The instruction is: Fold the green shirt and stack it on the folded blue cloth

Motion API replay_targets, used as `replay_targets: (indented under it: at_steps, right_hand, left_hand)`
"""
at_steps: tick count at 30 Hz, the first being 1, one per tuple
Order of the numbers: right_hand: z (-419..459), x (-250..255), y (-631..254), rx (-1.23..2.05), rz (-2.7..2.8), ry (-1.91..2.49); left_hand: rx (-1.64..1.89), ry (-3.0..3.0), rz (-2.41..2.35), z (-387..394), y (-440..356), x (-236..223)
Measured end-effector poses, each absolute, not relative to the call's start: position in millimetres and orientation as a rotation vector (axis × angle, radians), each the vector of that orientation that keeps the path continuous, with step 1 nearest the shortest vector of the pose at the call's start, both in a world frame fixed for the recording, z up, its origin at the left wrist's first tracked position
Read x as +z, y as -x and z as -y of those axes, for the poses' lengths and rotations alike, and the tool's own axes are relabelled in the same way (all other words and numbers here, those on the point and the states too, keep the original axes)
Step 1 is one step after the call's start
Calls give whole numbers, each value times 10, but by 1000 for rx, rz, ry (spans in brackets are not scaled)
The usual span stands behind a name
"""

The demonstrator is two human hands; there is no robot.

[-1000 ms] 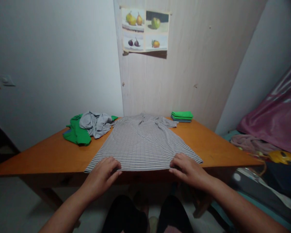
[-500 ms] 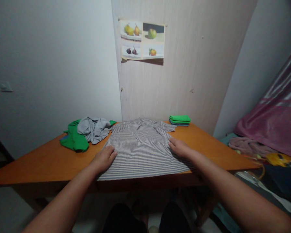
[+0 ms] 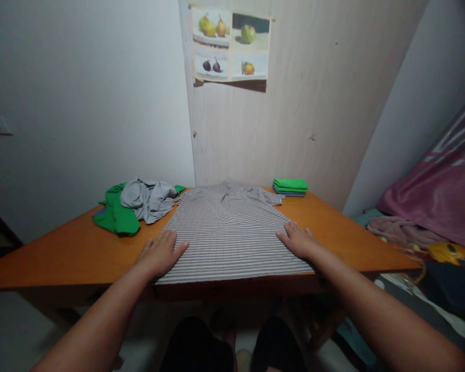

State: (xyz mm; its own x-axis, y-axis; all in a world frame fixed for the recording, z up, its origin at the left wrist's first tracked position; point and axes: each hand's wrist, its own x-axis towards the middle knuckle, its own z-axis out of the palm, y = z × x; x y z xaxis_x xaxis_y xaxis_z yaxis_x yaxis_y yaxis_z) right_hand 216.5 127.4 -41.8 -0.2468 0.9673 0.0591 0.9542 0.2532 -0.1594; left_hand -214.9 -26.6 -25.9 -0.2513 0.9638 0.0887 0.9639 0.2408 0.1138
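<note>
A striped grey-and-white polo shirt (image 3: 228, 237) lies spread on the wooden table (image 3: 101, 261), its collar toward the wall and its hem along the front edge. My left hand (image 3: 160, 253) rests flat on the shirt's left side, thumb apart from the fingers. On the opposite side, my right hand (image 3: 297, 240) lies flat with fingers spread over the shirt's right edge. Neither hand grips the cloth. The short sleeve at the right is laid outward; the left sleeve is partly out of clear sight near the crumpled clothes.
Crumpled grey cloth (image 3: 149, 199) and green cloth (image 3: 118, 214) lie at the table's left. A folded stack with a green piece on top (image 3: 290, 185) sits at the back right. Beyond the table's right edge are a pink curtain (image 3: 434, 191) and a bunched blanket (image 3: 403, 232).
My right hand has moved outward to the right and flattened, and the shirt's right side is now smoother and wider. My left hand has spread its fingers. The view has tilted down slightly.
</note>
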Motion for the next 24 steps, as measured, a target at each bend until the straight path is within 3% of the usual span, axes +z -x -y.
replay_targets:
  at_steps: [9, 17, 24]
  right_hand:
    - [-837, -296, -2383, 108, 2364, 1260]
    - [-396, -432, -2656, 37, 2642, 1154]
    - [-344, -428, -2674, 26, 2685, 1198]
  left_hand:
    - [-797, 2280, 2010, 685, 2086, -90]
    - [-553, 2282, 1894, 1056, 2123, -283]
    - [-676, 2275, 1924, 1050, 2172, -318]
